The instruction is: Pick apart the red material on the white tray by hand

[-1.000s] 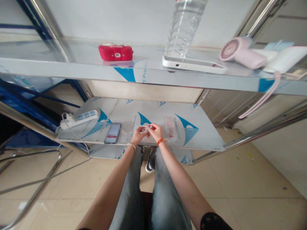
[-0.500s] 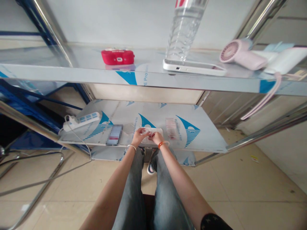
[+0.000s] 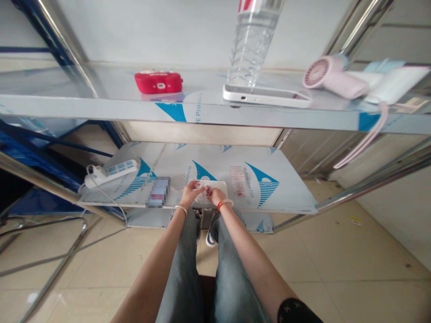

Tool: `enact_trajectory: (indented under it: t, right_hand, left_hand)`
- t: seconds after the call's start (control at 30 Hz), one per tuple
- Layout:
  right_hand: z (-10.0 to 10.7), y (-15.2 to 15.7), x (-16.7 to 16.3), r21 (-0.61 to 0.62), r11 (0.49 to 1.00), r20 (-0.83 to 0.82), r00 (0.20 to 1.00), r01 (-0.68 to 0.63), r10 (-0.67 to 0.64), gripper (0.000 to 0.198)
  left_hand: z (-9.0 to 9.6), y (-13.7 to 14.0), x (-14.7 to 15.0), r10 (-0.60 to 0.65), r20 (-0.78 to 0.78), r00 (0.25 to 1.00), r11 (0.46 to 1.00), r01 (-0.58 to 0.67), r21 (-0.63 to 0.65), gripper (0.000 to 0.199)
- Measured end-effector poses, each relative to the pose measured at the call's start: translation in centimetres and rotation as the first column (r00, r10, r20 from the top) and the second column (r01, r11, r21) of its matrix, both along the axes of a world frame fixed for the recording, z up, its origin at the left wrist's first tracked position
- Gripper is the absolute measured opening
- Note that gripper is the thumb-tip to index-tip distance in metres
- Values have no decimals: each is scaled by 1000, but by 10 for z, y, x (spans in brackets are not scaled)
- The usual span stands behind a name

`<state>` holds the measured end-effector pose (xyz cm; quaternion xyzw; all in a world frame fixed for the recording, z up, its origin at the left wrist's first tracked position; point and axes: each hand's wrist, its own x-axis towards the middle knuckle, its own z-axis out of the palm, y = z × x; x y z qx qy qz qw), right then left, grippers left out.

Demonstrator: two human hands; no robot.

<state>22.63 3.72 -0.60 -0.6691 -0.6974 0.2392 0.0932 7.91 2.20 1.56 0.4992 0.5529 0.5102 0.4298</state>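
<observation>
- Above the lower shelf (image 3: 291, 190), near its front edge, a small dark-red piece (image 3: 208, 190) sits in the pinched fingertips of the right hand (image 3: 217, 196); the left hand (image 3: 190, 194) curls loosely beside it, thumb apart from fingers, its hold impossible to tell.
- Working low over the white pad (image 3: 221, 184), wrists steady, should help keep so small a piece from getting lost.
- "PE Protective Film" reads on the shelf's covering (image 3: 264, 181); lettering on the red case (image 3: 159, 83) is too small.

The upper shelf (image 3: 111, 107) holds a red case (image 3: 159, 84) left, a bottle (image 3: 253, 49) beyond a white-edged device (image 3: 266, 96), and a pink fan (image 3: 340, 80) right; below left lies a power strip (image 3: 112, 172).
</observation>
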Motion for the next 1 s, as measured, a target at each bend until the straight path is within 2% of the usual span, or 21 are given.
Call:
enact_trajectory:
  t: [0.1,0.23,0.33,0.4,0.53,0.67,0.73,0.83,0.9,1.0]
  right_hand:
    - [5,1,0,52,998,-104,994,42,-37,21]
    - [19,3,-1,228,960,-403,913,159,-56,18]
    - [27,3,-3,323,919,-546,838,227,-15,23]
    - [29,1,-5,362,908,-595,802,211,50,26]
    - [24,0,-7,338,933,-602,790,126,111,29]
    - [16,3,-5,318,918,-591,807,236,-3,27]
    - [11,5,-3,271,931,-551,833,243,-58,22]
    - [3,6,-3,207,971,-457,889,116,-9,10]
    - [-1,5,-3,208,977,-410,911,46,44,4]
    - [-8,6,-4,208,978,-358,931,13,64,4]
  left_hand:
    - [-1,1,-2,-37,-10,999,999,37,-4,47]
    - [1,0,-3,-85,-24,996,996,85,2,48]
    - [1,-1,-3,-105,-24,994,994,105,0,50]
    - [1,-1,-3,-105,-17,994,994,105,5,49]
    - [0,-1,-3,-87,-5,996,996,88,32,47]
    - [-3,-1,-4,-53,2,999,999,53,8,52]
    - [-5,0,-5,-50,2,999,999,50,-3,53]
    - [-6,0,-6,-47,4,999,999,47,2,52]
    - [-7,0,-7,-35,0,999,999,35,5,52]
    - [-9,1,-8,-30,14,999,999,30,14,53]
